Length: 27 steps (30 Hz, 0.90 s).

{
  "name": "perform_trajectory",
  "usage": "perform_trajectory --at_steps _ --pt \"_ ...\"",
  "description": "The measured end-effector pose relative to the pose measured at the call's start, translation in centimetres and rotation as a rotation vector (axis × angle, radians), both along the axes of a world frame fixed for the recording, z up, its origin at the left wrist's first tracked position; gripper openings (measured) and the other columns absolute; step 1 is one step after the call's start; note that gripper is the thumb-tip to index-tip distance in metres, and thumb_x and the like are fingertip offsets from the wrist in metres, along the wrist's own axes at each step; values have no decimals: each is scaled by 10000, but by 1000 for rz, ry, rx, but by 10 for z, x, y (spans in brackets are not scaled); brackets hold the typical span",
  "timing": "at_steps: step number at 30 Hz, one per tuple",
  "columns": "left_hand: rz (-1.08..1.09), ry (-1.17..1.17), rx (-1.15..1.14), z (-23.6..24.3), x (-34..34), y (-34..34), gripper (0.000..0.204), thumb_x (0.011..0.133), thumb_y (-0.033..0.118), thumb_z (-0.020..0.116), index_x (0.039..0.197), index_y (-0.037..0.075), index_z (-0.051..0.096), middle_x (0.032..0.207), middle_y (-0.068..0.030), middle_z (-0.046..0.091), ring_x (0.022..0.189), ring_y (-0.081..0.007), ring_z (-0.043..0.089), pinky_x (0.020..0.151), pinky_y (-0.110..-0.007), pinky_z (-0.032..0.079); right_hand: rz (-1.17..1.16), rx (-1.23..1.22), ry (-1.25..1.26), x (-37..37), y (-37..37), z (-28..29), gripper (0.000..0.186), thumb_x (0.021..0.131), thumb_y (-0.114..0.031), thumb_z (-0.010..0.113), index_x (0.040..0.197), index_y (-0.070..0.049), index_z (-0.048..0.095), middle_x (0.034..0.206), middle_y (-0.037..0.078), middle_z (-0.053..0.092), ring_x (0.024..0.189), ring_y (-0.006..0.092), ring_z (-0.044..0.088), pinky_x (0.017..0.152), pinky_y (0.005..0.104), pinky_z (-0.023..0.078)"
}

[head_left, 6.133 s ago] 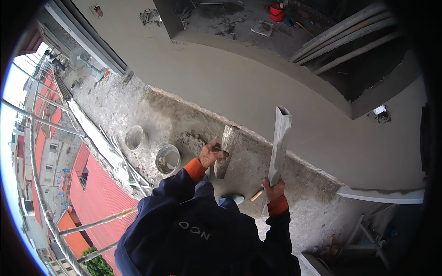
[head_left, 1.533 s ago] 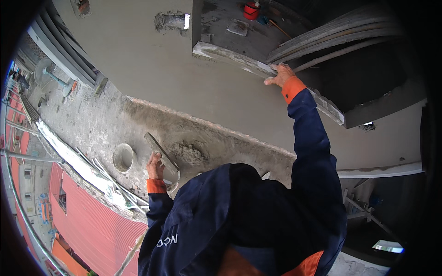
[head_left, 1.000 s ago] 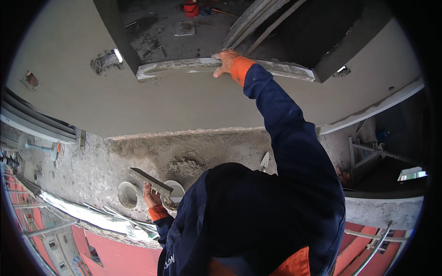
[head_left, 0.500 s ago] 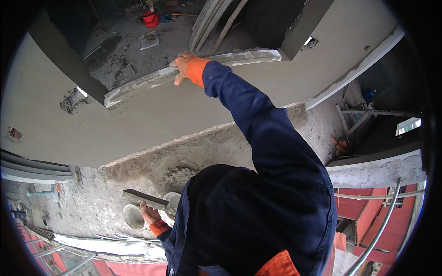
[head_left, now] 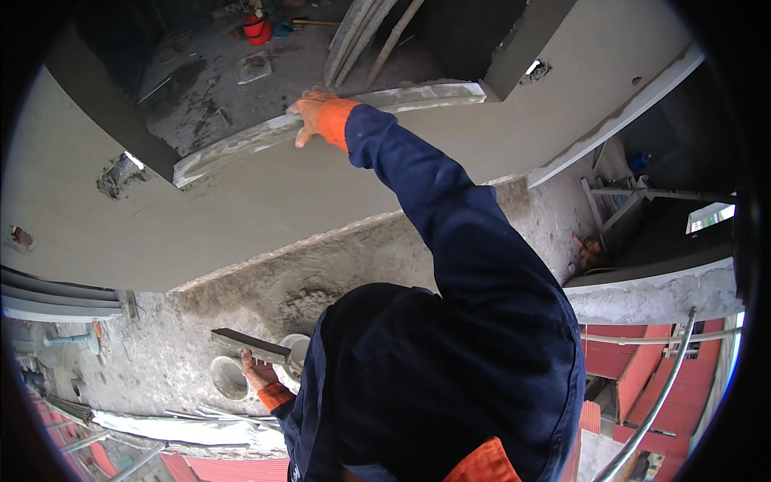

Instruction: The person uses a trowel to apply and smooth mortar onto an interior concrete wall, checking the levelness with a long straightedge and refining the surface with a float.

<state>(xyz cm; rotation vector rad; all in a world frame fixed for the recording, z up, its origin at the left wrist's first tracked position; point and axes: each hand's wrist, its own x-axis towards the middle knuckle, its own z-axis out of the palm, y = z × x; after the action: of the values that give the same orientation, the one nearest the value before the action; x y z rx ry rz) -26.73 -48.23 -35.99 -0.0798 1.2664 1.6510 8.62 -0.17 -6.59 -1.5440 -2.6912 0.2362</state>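
Note:
My right hand (head_left: 315, 115) reaches out to a mortar-smeared pale strip (head_left: 233, 154) lying along the sill of a wall opening. Its fingers go over the strip and the thumb comes down on the near side. Below the strip spreads a smooth grey plastered wall (head_left: 321, 193). Low at my left side, my left hand (head_left: 259, 373) is closed on a long dark plastering float (head_left: 249, 344), whose grip is hidden by the hand. Two pale buckets stand just under the float: one bucket (head_left: 229, 379) left of the hand, another bucket (head_left: 297, 347) partly behind my sleeve.
Wet mortar (head_left: 309, 301) lies on the floor at the wall's foot. Beyond the opening are a red bucket (head_left: 257, 30) and leaning poles (head_left: 361, 40). A metal frame (head_left: 618, 201) stands at right. Pipes (head_left: 658, 410) and red roofs (head_left: 662, 402) show past the edge.
The whole view has shifted slightly to the left. Both hands keep their places on the strip and the float.

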Motion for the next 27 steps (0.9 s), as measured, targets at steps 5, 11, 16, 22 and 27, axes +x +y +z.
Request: perform_trajectory --at_steps 5,11,16,22,27 --pt "6 9 0 7 5 3 548 846 378 673 1281 91 504 1256 -76 523 1151 -270 494 948 -482 435 45 23 -32 -5 -5 9 815 583 -447 840 1284 -121 584 1245 142 590 1223 343 478 1021 421 398" --pt "46 144 -86 48 27 24 602 799 371 726 1270 61 514 1187 -70 557 1056 -265 539 854 -435 464 0 25 -14 -3 -6 8 796 574 -426 835 1279 -147 591 1192 173 612 1188 340 516 1011 415 406" --pt "13 150 -36 32 23 23 879 753 419 757 1429 28 352 1273 -104 554 1192 -304 483 996 -480 345 -39 10 -16 -7 -16 13 849 568 -426 846 1323 -165 558 1263 184 571 1246 352 468 1059 400 372" --pt "24 134 -6 36 41 29 904 766 386 747 1436 -37 312 1237 -117 590 1179 -270 502 956 -502 368 -39 6 -44 -13 -8 10 859 563 -422 855 1324 -159 557 1300 166 549 1281 331 438 1068 398 365" --pt "29 119 -9 52 53 34 816 796 320 722 1425 -37 344 1154 -99 630 1080 -232 551 913 -488 406 -2 15 35 -13 -12 10 858 542 -394 858 1301 -111 573 1253 197 565 1251 356 459 1057 402 372"
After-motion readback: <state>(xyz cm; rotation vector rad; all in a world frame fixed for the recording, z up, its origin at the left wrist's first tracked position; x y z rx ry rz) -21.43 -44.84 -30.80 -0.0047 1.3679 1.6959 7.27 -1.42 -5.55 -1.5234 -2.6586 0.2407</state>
